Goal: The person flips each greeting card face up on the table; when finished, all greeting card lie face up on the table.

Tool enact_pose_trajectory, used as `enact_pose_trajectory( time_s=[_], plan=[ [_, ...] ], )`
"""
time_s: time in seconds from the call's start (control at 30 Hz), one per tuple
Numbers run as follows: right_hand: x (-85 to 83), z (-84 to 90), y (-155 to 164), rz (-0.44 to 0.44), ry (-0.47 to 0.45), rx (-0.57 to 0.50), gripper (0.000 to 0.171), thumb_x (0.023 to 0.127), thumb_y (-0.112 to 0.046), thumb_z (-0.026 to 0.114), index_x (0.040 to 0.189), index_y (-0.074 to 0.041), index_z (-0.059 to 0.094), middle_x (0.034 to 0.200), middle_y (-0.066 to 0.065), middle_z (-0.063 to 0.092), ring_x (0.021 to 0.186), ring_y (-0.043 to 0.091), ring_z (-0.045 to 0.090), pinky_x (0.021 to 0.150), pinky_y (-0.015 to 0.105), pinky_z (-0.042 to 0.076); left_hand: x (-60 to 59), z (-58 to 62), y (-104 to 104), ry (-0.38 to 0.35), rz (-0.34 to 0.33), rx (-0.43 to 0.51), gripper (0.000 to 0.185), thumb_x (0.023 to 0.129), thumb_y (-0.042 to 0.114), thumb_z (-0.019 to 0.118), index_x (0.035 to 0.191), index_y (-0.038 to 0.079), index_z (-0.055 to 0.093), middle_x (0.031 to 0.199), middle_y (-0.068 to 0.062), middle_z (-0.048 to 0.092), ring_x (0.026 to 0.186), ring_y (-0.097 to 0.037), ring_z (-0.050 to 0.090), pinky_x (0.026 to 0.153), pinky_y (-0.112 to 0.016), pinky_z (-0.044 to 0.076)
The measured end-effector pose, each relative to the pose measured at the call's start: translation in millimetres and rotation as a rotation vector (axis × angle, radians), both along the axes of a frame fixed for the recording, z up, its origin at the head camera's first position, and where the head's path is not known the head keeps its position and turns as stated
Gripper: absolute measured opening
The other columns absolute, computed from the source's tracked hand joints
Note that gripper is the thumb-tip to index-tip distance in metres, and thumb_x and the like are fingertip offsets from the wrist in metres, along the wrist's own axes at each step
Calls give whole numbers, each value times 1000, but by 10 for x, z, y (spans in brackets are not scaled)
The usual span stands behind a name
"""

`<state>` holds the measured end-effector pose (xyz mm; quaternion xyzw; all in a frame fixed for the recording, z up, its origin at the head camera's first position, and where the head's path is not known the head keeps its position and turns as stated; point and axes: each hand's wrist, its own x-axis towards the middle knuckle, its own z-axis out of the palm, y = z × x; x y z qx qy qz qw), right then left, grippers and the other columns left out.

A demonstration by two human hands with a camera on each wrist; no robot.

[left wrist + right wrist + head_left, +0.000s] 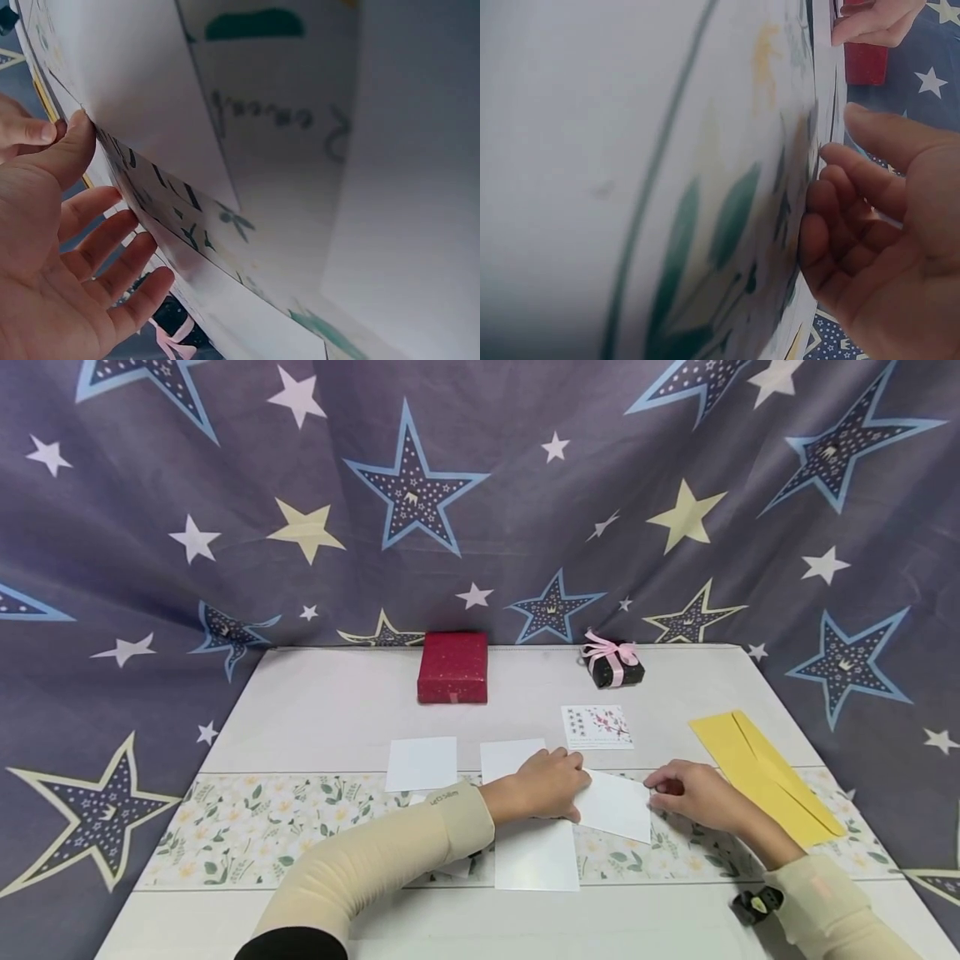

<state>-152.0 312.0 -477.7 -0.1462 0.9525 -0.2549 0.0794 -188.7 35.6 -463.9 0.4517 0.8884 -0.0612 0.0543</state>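
The left hand pressed flat on a white card while the right hand pinched its edge with curled fingers; the yellow envelope on the counter lay unfilled.

Right hand fingertips tucked behind white card, small card print illegible

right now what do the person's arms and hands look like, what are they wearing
Both hands are bare, no gloves or rings visible. The left arm wears a snug cream sleeve with small dark lettering near the cuff and a black layer at the upper arm. The right arm has a matching cream sleeve, with a small black device beside the wrist.
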Motion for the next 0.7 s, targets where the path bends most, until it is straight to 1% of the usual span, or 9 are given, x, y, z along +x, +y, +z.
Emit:
enact_pose_trajectory(
  time_s=[0.17,0.4,0.63,0.7],
  plan=[
    [-35,-11,-34,-32,-58,-9,17,88,-18,79,101,-11,71,88,-3,62,79,11,52,67,24,45,0,-4,2,-14,6,5,58,85,59,73,130,23,67,122,3,62,99,-13,56,82,-29,50],
    [-46,33,-82,-61,-108,-23,18,88,-19,78,100,-9,69,87,-1,64,80,13,53,68,24,45,-6,-9,5,-24,9,7,58,85,59,73,130,23,67,120,3,62,99,-13,56,83,-30,50],
    [-54,34,-110,-98,-106,-56,14,89,-17,76,97,-9,67,83,-1,63,75,12,54,62,23,45,-10,-22,4,-22,10,6,58,85,59,73,130,23,67,119,4,62,97,-12,55,82,-29,50],
    [-61,23,-114,-103,-100,-74,15,90,-15,75,101,-8,68,83,-1,62,74,12,54,61,23,45,-11,-23,5,-22,9,5,58,85,59,73,130,23,67,119,4,62,97,-12,54,81,-29,49]
  ],
)
